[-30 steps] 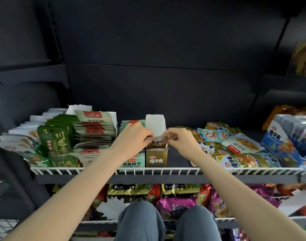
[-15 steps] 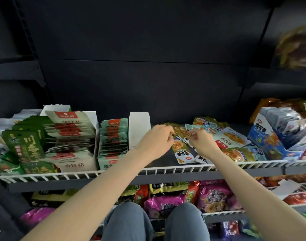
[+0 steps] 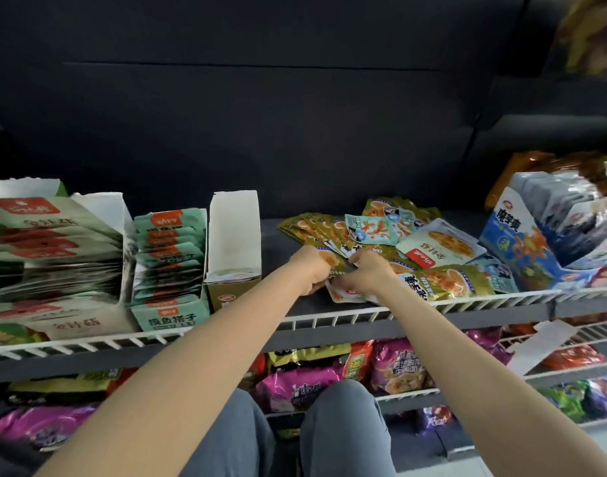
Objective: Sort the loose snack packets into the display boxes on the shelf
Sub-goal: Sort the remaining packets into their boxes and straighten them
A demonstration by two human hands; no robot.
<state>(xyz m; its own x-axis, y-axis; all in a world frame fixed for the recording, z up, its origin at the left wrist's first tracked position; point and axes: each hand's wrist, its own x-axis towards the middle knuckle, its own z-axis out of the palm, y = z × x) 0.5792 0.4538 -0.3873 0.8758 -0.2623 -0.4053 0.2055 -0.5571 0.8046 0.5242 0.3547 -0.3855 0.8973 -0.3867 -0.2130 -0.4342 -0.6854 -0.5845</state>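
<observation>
A heap of loose snack packets [image 3: 391, 242], gold, pale blue and white, lies on the dark shelf right of centre. My left hand [image 3: 310, 268] and my right hand [image 3: 369, 275] meet at the heap's near left corner, fingers curled around gold packets [image 3: 340, 261] that fan out between them. Left of my hands stands a narrow gold display box [image 3: 231, 256], nearly empty, with its white flap up. Beside it a teal display box [image 3: 169, 266] is full of packets, and a white one [image 3: 54, 270] holds red-labelled packets.
A white wire rail [image 3: 329, 320] runs along the shelf's front edge. A blue display box [image 3: 536, 246] of packets stands at the right. Purple and yellow bags fill the lower shelf [image 3: 295, 387]. My knees show at the bottom.
Both hands have left the narrow gold box and moved right to the loose heap, where they now gather gold packets. The view has swung right.
</observation>
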